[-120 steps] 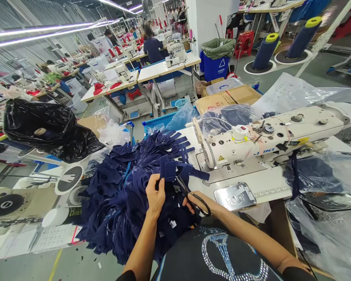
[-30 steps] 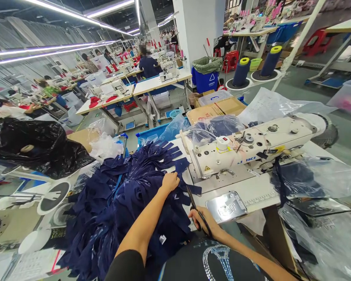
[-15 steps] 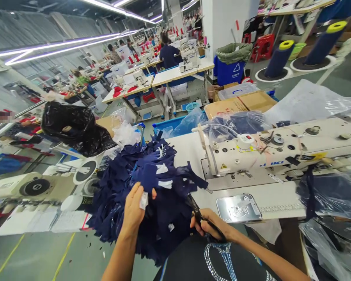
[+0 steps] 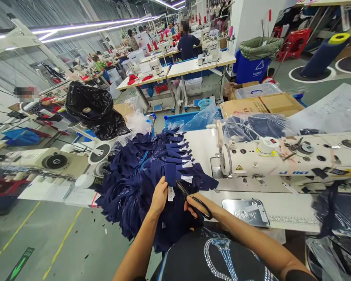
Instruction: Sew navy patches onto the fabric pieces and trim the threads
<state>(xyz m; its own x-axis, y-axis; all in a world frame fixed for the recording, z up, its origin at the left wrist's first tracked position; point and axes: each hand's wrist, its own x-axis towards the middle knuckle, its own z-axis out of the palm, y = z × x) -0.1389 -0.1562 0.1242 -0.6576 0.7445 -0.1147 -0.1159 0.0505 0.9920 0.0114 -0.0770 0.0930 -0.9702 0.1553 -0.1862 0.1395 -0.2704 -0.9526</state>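
Note:
A heap of navy fabric pieces point(image 4: 125, 187) lies in front of me, several with small white labels along its right side. My left hand point(image 4: 158, 198) is closed on the edge of one navy fabric piece point(image 4: 171, 174), and a white label point(image 4: 171, 194) hangs beside its fingertips. In my right hand point(image 4: 197, 205) are black-handled scissors point(image 4: 182, 188), fingers through the handle. Their blades point up and left and reach the held piece near the label. Whether the blades are parted I cannot tell.
On the right stands a white sewing machine point(image 4: 260, 156), with a shiny metal tin point(image 4: 245, 212) on the table before it. A black plastic bag point(image 4: 89, 103) is beyond the heap. Another machine point(image 4: 43, 160) is at left. A person point(image 4: 188, 45) sits farther off.
My right hand has brought the scissors up and left to the fabric piece by my left hand. The whole view has shifted, so the scene sits farther right.

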